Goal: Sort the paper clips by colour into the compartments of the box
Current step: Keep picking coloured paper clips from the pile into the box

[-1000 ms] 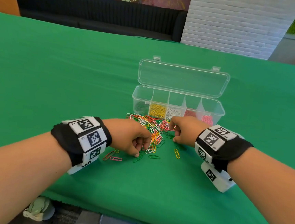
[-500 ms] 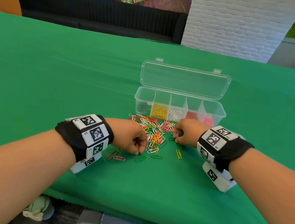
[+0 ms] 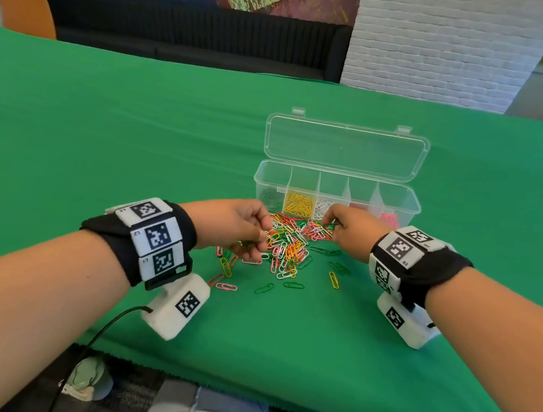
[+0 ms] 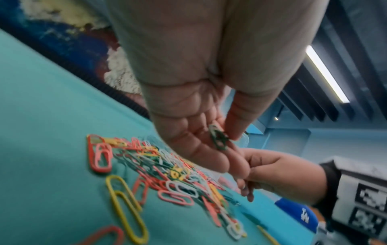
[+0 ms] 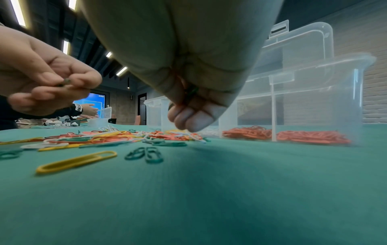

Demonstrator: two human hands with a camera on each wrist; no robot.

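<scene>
the right hand (image 3: 350, 232) covers part of the clear plastic compartment box's (image 3: 405, 204) front wall. the dark green clips in its leftmost compartment (image 3: 269, 197) are too dim to count. the mixed-colour clip pile (image 4: 167, 167) is blurred in the left wrist view.

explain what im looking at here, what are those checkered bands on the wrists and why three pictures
No machine here: a person sorts paper clips bare-handed. The checkered bands are printed marker tags strapped on beside small wrist cameras. One picture comes from a head camera looking down; the other two look along each hand from the wrists. On the green cloth lies a mixed pile of clips before an open clear box with clips already sorted into its compartments. The left hand holds green clips between thumb and fingers. The right hand pinches a green clip.
</scene>
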